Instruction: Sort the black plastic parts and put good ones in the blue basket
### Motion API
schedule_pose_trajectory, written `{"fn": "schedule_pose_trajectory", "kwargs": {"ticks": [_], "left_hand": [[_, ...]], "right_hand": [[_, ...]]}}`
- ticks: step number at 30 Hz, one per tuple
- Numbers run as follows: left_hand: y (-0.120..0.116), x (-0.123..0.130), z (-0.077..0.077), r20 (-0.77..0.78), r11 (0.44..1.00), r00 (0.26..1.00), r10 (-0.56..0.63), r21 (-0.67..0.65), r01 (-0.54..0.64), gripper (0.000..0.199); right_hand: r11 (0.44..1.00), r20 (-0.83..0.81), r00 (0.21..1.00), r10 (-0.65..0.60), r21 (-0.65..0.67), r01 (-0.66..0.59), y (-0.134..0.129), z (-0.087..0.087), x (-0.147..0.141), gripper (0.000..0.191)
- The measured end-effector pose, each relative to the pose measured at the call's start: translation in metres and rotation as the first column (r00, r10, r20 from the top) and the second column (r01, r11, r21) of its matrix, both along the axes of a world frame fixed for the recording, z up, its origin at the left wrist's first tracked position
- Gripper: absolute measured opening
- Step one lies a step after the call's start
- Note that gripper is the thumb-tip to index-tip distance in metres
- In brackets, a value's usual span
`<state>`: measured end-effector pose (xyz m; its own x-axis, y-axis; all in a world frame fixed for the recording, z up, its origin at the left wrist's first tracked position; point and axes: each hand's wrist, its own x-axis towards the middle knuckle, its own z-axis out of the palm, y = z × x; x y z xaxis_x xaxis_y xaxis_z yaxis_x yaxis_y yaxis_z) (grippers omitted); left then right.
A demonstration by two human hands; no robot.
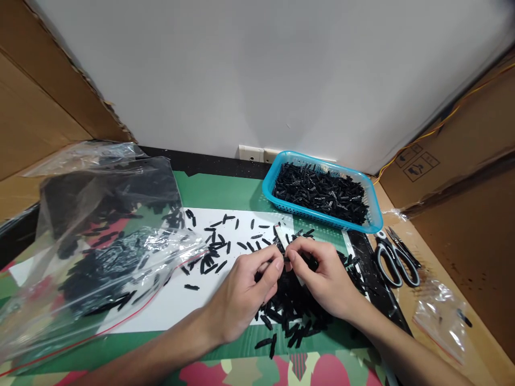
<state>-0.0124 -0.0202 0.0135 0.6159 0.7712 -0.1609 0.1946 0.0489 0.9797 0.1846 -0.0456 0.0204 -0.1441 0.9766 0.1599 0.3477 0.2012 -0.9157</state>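
Note:
My left hand (252, 292) and my right hand (322, 271) meet over a heap of small black strips (287, 300). Both are closed in a pinch, fingertips almost touching. A small black piece (286, 259) shows between them, mostly covered by the fingers; its exact kind is unclear. More loose black strips (215, 246) lie scattered on a white sheet (161, 313) left of my hands. Behind my right hand stands a blue plastic basket (267, 187) filled with similar black strips.
On the left lies a clear zip bag (108, 214) with a red seal line and black strips inside. Grey-black scissors (396, 262) lie at right, beside a pointed tool (402, 244) and a small clear bag (440, 319). Cardboard (475, 230) flanks the table; a white wall (281, 69) rises behind.

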Motion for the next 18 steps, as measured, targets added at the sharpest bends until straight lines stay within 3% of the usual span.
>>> {"fn": "schedule_pose_trajectory", "kwargs": {"ticks": [3,6,8,11,14,18], "left_hand": [[0.001,-0.001,-0.002,0.006,1.000,1.000,0.020,-0.002,-0.020,0.039],[0.003,-0.001,-0.001,0.017,1.000,1.000,0.025,-0.002,-0.025,0.039],[0.003,-0.001,0.001,0.026,1.000,1.000,0.017,-0.005,-0.017,0.040],[0.002,0.001,0.002,0.049,1.000,0.999,0.008,-0.030,-0.006,0.041],[0.002,0.001,0.000,0.060,0.999,0.998,0.009,-0.034,-0.007,0.042],[0.004,0.000,-0.001,0.064,0.999,0.998,0.029,-0.029,-0.027,0.044]], "right_hand": [[1.000,0.014,1.000,0.001,0.028,-0.002,0.000,-0.002,0.000,0.027],[0.986,0.093,0.996,-0.009,0.165,-0.006,-0.001,-0.005,0.002,0.020],[0.942,0.203,0.979,-0.029,0.334,-0.041,0.000,-0.008,0.005,0.015],[0.826,0.346,0.935,-0.080,0.548,-0.132,0.002,-0.012,0.009,0.014],[0.759,0.405,0.906,-0.122,0.626,-0.177,0.006,-0.015,0.010,0.015],[0.730,0.452,0.880,-0.148,0.650,-0.211,0.008,-0.019,0.010,0.014]]}}
